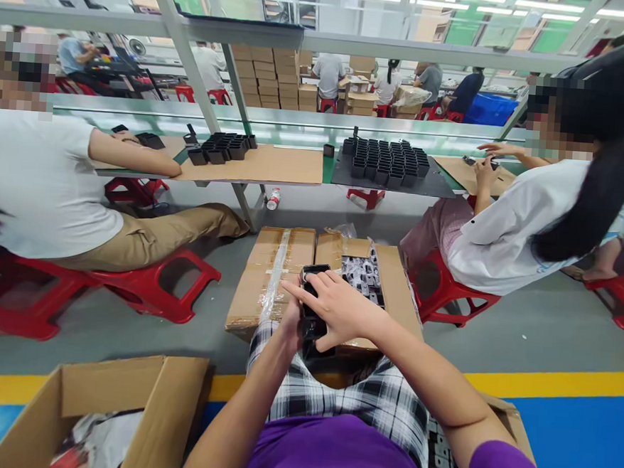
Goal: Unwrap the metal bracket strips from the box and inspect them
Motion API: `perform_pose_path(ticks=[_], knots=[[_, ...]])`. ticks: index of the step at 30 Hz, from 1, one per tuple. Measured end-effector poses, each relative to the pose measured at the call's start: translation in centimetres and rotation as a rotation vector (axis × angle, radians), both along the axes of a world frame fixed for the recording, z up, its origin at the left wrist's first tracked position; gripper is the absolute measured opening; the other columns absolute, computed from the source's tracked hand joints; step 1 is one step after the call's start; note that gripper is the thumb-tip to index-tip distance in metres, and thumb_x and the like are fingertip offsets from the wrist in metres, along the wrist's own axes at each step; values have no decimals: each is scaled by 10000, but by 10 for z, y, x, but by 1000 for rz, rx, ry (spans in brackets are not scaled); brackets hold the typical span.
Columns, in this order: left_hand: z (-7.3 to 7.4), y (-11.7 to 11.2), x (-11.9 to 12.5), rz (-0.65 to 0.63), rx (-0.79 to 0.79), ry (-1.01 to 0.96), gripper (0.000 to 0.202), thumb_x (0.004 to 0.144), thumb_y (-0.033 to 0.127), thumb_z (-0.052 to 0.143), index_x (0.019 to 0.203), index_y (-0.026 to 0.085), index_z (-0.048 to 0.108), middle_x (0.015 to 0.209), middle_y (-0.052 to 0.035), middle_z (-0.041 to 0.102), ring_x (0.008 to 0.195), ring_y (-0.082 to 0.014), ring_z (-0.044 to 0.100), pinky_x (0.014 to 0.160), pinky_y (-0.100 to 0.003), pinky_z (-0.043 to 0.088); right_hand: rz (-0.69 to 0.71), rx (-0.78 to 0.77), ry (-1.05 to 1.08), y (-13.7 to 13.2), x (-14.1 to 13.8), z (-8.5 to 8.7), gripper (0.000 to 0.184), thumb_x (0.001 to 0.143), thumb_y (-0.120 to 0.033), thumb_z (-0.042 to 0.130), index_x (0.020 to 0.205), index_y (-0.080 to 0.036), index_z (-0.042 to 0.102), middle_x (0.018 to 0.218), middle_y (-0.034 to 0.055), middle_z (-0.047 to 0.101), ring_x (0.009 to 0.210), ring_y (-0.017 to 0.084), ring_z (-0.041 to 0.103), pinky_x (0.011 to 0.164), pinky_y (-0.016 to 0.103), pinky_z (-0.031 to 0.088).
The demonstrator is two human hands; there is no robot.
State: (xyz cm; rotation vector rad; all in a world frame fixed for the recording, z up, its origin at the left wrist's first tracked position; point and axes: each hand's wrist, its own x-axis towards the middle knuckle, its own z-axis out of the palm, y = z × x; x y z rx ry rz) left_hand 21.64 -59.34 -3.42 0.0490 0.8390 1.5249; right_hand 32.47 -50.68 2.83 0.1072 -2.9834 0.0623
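Black piece (313, 325), box-like, just below the middle of the frame, held above the plaid lap of the person in purple. The left hand (290, 325) has its grip closed along the piece's left side, most of its fingers out of my sight behind it. The right hand (339, 304) lies across the top with fingers stretched out and thumb set apart; it covers so much that I can't tell whether that grip is pinching anything.

Right behind the hands, at centre, a taped carton (250, 279) stands beside an open carton (400, 290) with small black and silvery parts (363, 272) inside, partly hidden by the right hand. Both stand between the person and the long surface (295, 165) farther up the frame. On that, right of centre, rows of black cups (389, 161) crowd a dark mat (342, 175); a smaller cluster (225, 148) sits left of centre, and one lone block (328, 150) between them.

Seated co-workers on red stools (181, 275) flank the scene at left and right. At lower left, another open box (176, 410) holds crumpled plastic (108, 437). A pale metal post (183, 54) cuts across the view at upper left.
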Motion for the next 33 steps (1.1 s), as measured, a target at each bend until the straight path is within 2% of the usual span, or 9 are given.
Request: perform_pose_path(ticks=[3, 6, 9, 12, 18, 22, 25, 28, 33], knots=[[1, 3, 6, 71, -29, 3, 537, 974, 542, 396, 1256, 158, 645, 786, -24, 719, 833, -243, 720, 803, -334, 561, 10, 8, -22, 3, 1, 3, 1187, 649, -557, 763, 1576, -119, 164, 1158, 169, 526, 1022, 320, 492, 944, 447, 383], [5, 4, 11, 102, -36, -16, 575, 970, 568, 383, 1320, 169, 606, 828, -42, 732, 873, -258, 718, 828, -352, 562, 13, -21, -10, 4, 6, 4, 1165, 654, -528, 763, 1574, -124, 174, 1200, 176, 511, 1092, 335, 478, 1026, 491, 340], [9, 5, 15, 81, -31, -51, 648, 949, 625, 378, 1357, 164, 579, 909, -71, 747, 930, -276, 713, 858, -371, 561, -2, -58, 8, 4, 14, 7, 1161, 650, -508, 769, 1577, -156, 166, 1270, 175, 486, 1185, 348, 449, 1116, 546, 250], [7, 8, 16, 68, -45, -68, 700, 916, 687, 383, 1383, 195, 555, 997, -79, 750, 973, -278, 707, 896, -393, 558, -17, -97, 8, 3, 19, 8, 1139, 660, -461, 772, 1579, -181, 160, 1340, 180, 460, 1277, 357, 409, 1163, 569, 192], [2, 11, 13, 42, 38, -47, 717, 889, 744, 361, 1389, 265, 550, 1114, -68, 738, 1083, -288, 681, 929, -409, 549, -41, -124, 40, 3, 27, 10, 1023, 689, -356, 793, 1553, -254, 256, 1551, 184, 291, 1459, 380, 239, 1198, 599, 164], [10, 13, 9, 80, 66, -28, 754, 884, 754, 349, 1364, 218, 573, 1095, -93, 740, 1045, -295, 695, 901, -397, 561, -99, -147, 148, 0, 34, 7, 793, 764, -274, 748, 1475, -233, 400, 1594, 173, 243, 1477, 356, 219, 1196, 577, 244], [18, 12, 6, 131, 114, -15, 741, 914, 725, 299, 1328, 190, 601, 1041, -101, 747, 947, -268, 718, 869, -381, 573, -150, -220, 264, -5, 39, 2, 579, 835, -253, 681, 1379, -210, 490, 1523, 169, 355, 1416, 318, 324, 1157, 538, 352], [29, 7, 6, 177, 154, -16, 707, 949, 679, 231, 1273, 202, 640, 940, -68, 754, 847, -225, 724, 850, -363, 576, -168, -282, 352, -10, 45, -1, 421, 850, -246, 663, 1258, -208, 565, 1449, 155, 442, 1339, 310, 404, 1107, 530, 419], [54, 2, 14, 171, 125, -61, 709, 952, 676, 214, 1179, 205, 693, 825, -53, 749, 823, -226, 727, 861, -385, 573, -120, -386, 456, -10, 54, 0, 294, 878, -228, 643, 1168, -209, 599, 1462, 149, 440, 1291, 273, 477, 1031, 468, 504]])
